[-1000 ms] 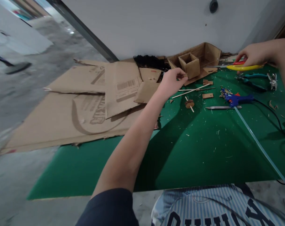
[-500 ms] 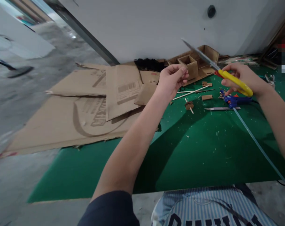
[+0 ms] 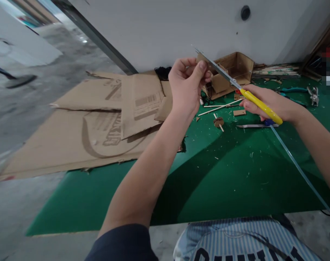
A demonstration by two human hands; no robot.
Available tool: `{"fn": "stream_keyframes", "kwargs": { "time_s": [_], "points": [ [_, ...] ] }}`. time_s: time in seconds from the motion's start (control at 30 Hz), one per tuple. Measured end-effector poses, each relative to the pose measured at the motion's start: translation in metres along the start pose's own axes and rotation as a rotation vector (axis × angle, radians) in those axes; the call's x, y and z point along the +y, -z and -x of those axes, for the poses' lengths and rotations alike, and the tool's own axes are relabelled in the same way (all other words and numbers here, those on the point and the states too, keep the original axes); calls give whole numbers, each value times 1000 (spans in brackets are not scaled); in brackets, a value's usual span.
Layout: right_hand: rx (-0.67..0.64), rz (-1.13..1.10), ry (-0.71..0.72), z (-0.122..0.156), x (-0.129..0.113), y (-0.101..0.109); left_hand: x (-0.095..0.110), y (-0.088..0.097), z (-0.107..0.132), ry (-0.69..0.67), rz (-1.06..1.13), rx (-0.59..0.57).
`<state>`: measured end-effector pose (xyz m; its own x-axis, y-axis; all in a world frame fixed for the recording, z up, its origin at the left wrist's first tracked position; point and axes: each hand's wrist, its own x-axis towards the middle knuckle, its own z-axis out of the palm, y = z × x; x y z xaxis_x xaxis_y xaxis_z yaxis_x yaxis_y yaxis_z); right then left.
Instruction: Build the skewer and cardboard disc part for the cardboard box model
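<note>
Well apart: scissors (image 3: 246,95), front table edge (image 3: 168,222)

The left hand (image 3: 190,81) pinches a small cardboard piece (image 3: 201,58); the right hand (image 3: 272,103) holds yellow-handled scissors (image 3: 246,95), their blades (image 3: 221,71) beside this piece, above the green table (image 3: 214,192).

From my distant place I cannot read any full word with certainty. Left of the frame's centre, the large cardboard sheet (image 3: 64,141) carries dark block letters (image 3: 112,132), turned aslant and too blurred. Above them, the cardboard flap (image 3: 140,87) bears a barcode-like print (image 3: 145,101), its small lines illegible. At lower right, big dark letters (image 3: 239,256) on the striped shirt (image 3: 235,233) are cut by the bottom edge.
</note>
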<state>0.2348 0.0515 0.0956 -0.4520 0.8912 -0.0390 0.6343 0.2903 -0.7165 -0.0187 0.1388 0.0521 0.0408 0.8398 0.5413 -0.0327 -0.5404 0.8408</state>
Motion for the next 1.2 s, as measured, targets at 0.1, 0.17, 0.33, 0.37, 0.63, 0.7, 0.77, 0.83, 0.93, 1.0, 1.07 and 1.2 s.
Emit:
{"fn": "stream_keyframes", "kwargs": {
  "time_s": [0.1, 0.17, 0.33, 0.37, 0.63, 0.7, 0.77, 0.83, 0.93, 1.0, 1.07, 1.2],
  "points": [
    [33, 40, 81, -1, 0, -1, 6, -3, 2, 20, 21, 5],
    [51, 48, 110, -2, 2, -2, 8, -5, 2, 24, 28, 19],
    [89, -20, 149, -1, 7, -4, 8, -10, 1, -39, 246, 116],
    [89, -32, 151, -1, 7, -4, 9, -11, 0, -34, 271, 127],
    [112, -17, 158, -1, 5, -4, 20, -16, 2, 21, 320, 157],
    [122, -12, 165, -1, 4, -4, 20, -15, 2, 24, 303, 155],
    [123, -16, 171, -1, 4, -5, 17, -13, 2, 3, 258, 131],
    [111, -14, 173, -1, 4, -5, 13, -10, 1, -24, 208, 96],
    [98, -2, 176, -1, 4, -6, 8, -8, 1, -37, 181, 70],
    [95, -5, 175, -1, 4, -7, 9, -9, 2, -39, 208, 85],
    [89, -14, 167, -1, 4, -8, 11, -11, 4, -23, 200, 99],
    [79, -25, 154, -1, 5, -9, 16, -16, 6, 50, 126, 143]
  ]
}}
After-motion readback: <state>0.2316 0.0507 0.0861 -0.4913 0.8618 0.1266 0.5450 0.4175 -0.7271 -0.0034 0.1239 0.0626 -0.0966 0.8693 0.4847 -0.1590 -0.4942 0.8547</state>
